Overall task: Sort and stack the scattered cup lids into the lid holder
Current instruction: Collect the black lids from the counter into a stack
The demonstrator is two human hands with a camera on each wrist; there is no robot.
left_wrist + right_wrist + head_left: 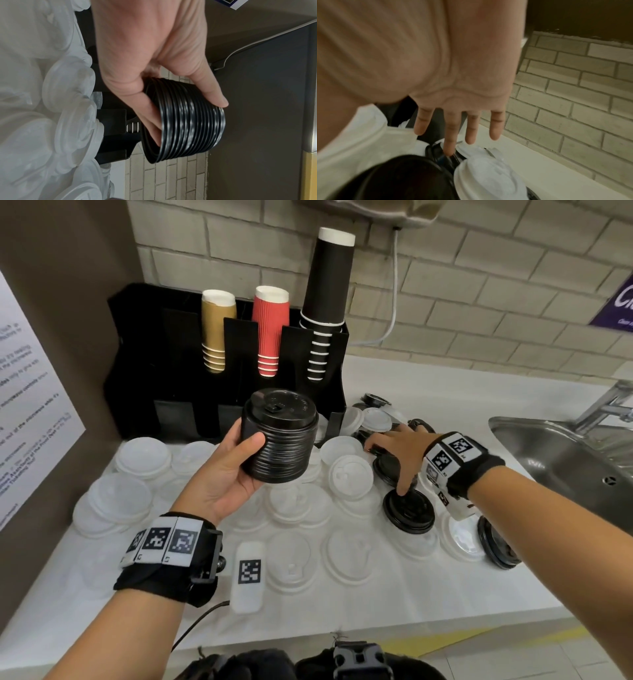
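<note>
**Left hand holds a stack of black lids while the right hand reaches over loose lids on the bench**

A white bench (428, 395) runs along a pale brick wall, with a steel sink (561, 453) at its right end. At the back left of the bench stands a black lid holder (164, 364), its upper slots carrying a gold cup stack (215, 332), a red cup stack (270, 332) and a taller black cup stack (325, 302).

Clear and white lids (351, 474) lie scattered and overlapping across most of the bench in front of the holder. Loose black lids (409, 511) lie among them on the right side, towards the sink.

The left hand (222, 474) is raised above the bench in front of the holder. Its grip is closed round a stack of black lids (279, 436): the thumb presses the near side of the stack, the fingers curl underneath and behind, and the stack sits tilted in the palm with its top lid facing up and forward. The left wrist view shows the ribbed rims of the stack (188, 121) between thumb and fingers.

The right hand (399, 451) is stretched out low over the black lids on the right. Its grip is wide, fingers straight and spread, holding nothing; the thumb tip touches the edge of one black lid. In the right wrist view the fingertips (449, 147) reach down among black and white lids, though blur hides which ones they touch.
</note>
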